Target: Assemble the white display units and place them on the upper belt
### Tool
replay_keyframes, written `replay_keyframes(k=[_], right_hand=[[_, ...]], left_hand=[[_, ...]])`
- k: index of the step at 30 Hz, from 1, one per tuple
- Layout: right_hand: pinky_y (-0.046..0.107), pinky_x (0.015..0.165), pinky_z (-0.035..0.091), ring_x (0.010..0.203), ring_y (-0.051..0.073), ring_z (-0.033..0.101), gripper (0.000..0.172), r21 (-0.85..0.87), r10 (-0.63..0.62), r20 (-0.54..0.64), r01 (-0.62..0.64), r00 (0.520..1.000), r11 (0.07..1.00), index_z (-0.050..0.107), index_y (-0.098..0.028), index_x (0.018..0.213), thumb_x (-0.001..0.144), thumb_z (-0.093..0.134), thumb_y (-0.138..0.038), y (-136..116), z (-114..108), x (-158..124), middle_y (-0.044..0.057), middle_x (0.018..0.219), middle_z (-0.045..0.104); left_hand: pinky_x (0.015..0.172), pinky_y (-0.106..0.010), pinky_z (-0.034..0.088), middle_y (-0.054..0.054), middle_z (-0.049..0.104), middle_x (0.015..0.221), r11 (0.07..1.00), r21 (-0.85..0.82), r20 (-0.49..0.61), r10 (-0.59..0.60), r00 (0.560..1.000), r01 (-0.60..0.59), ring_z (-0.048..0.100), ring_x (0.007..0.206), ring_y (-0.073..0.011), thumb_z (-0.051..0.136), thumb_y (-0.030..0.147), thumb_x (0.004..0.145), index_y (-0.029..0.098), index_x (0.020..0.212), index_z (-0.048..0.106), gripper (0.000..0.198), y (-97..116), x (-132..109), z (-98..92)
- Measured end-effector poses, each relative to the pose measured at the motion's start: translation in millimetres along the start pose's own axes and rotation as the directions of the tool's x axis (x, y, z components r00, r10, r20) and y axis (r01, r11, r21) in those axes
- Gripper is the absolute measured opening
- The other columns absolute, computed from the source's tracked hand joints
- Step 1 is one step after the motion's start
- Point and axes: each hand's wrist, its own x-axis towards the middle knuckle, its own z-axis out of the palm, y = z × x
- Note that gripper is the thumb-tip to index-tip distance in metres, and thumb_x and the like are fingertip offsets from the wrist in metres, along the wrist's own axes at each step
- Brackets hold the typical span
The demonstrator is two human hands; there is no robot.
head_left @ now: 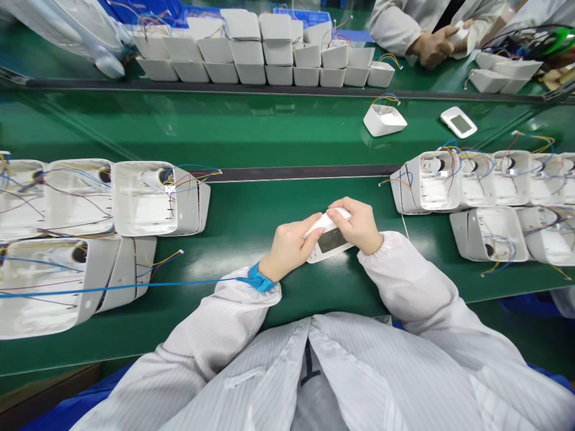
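Both of my hands grip a white device with a grey screen (332,240) above the green bench, in front of my chest. My left hand (294,242) wraps its left side, the thumb along the near face. On the right side, my right hand (357,224) has its thumb and fingers pressed on the top edge. The device's screen faces me, and its far side is hidden. A blue strap (261,278) with a blue cord circles my left wrist.
White housings with wires stand in rows at left (188,203) and right (420,185). Beyond the dark strip (305,173) lie a single housing (384,120) and another screen device (459,123). More housings (251,63) line the back, near another person's hands (433,46).
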Motion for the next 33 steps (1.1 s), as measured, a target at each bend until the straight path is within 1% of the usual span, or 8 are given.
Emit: replay_keyframes(k=[4, 8, 15, 21, 24, 27, 30, 33], right_hand=[[0.037, 0.082, 0.054, 0.085, 0.022, 0.069, 0.043, 0.011, 0.000, 0.000, 0.000, 1.000, 1.000, 0.070, -0.021, 0.089, 0.091, 0.051, -0.060, 4, 1, 0, 0.006, 0.090, 0.074], [0.040, 0.094, 0.052, 0.108, 0.026, 0.066, 0.058, 0.044, -0.019, -0.007, 0.019, 1.000, 0.999, 0.066, -0.020, 0.117, 0.096, 0.037, -0.065, 11, 5, 0, 0.011, 0.117, 0.071], [0.044, 0.086, 0.053, 0.097, 0.032, 0.070, 0.070, -0.128, 0.055, 0.106, -0.041, 0.993, 0.991, 0.069, -0.016, 0.116, 0.092, 0.035, -0.072, 23, 5, 6, 0.013, 0.107, 0.075], [0.042, 0.097, 0.052, 0.114, 0.027, 0.065, 0.069, 0.193, 0.060, 0.011, -0.061, 0.998, 0.979, 0.060, -0.019, 0.131, 0.092, 0.039, -0.072, 30, 10, 7, 0.012, 0.125, 0.068], [0.043, 0.094, 0.055, 0.110, 0.028, 0.067, 0.072, 0.364, 0.058, 0.143, -0.107, 0.988, 0.925, 0.062, -0.017, 0.126, 0.082, 0.055, -0.074, 30, 18, 5, 0.013, 0.121, 0.070], [0.041, 0.087, 0.058, 0.095, 0.026, 0.071, 0.057, 0.392, 0.069, 0.275, -0.178, 0.959, 0.903, 0.068, -0.017, 0.111, 0.076, 0.070, -0.063, 26, 22, 0, 0.011, 0.105, 0.075], [0.041, 0.090, 0.057, 0.097, 0.025, 0.070, 0.050, 0.347, 0.083, 0.090, -0.109, 0.992, 0.932, 0.065, -0.018, 0.116, 0.082, 0.068, -0.055, 20, 18, -4, 0.010, 0.111, 0.073], [0.043, 0.095, 0.053, 0.106, 0.026, 0.067, 0.045, 0.158, -0.040, -0.011, 0.042, 0.999, 0.987, 0.063, -0.022, 0.121, 0.086, 0.064, -0.051, 16, 9, -4, 0.010, 0.119, 0.070]], left_hand=[[0.071, -0.029, 0.056, -0.010, 0.077, 0.106, 1.000, 0.001, 0.002, -0.030, 1.000, 0.030, 0.074, 0.081, -0.0197, 0.043, 0.042, 0.100, 0.015, 0.123, 0.067, 0.043, -3, 0, 1.3], [0.079, -0.031, 0.057, -0.009, 0.077, 0.108, 0.984, -0.099, -0.058, -0.156, 0.986, 0.150, 0.074, 0.089, -0.0211, 0.046, 0.044, 0.099, 0.016, 0.121, 0.069, 0.042, -11, 2, 2.2], [0.076, -0.029, 0.056, -0.006, 0.077, 0.106, 0.923, -0.248, -0.056, -0.318, 0.947, 0.295, 0.072, 0.087, -0.0194, 0.048, 0.045, 0.098, 0.019, 0.119, 0.070, 0.040, -14, 2, 7.5], [0.086, -0.033, 0.056, -0.009, 0.074, 0.114, 0.890, -0.350, -0.124, -0.353, 0.927, 0.293, 0.070, 0.099, -0.0225, 0.049, 0.049, 0.097, 0.017, 0.118, 0.068, 0.043, -19, 6, 5.8], [0.087, -0.034, 0.055, -0.011, 0.070, 0.117, 0.854, -0.435, -0.258, -0.421, 0.870, 0.284, 0.068, 0.102, -0.0221, 0.041, 0.053, 0.099, 0.016, 0.121, 0.064, 0.048, -24, 9, 2.9], [0.093, -0.036, 0.053, -0.012, 0.066, 0.122, 0.872, -0.408, -0.289, -0.403, 0.868, 0.269, 0.065, 0.109, -0.0227, 0.038, 0.055, 0.100, 0.018, 0.125, 0.058, 0.049, -29, 12, 2.3], [0.097, -0.038, 0.052, -0.014, 0.063, 0.127, 0.878, -0.416, -0.233, -0.356, 0.905, 0.239, 0.063, 0.115, -0.0239, 0.041, 0.059, 0.098, 0.019, 0.131, 0.050, 0.053, -35, 14, 5.8], [0.108, -0.042, 0.046, -0.017, 0.049, 0.144, 0.914, -0.380, -0.250, -0.249, 0.936, 0.141, 0.053, 0.130, -0.0280, 0.058, 0.066, 0.086, 0.021, 0.143, 0.035, 0.076, -37, 13, 8.3]])
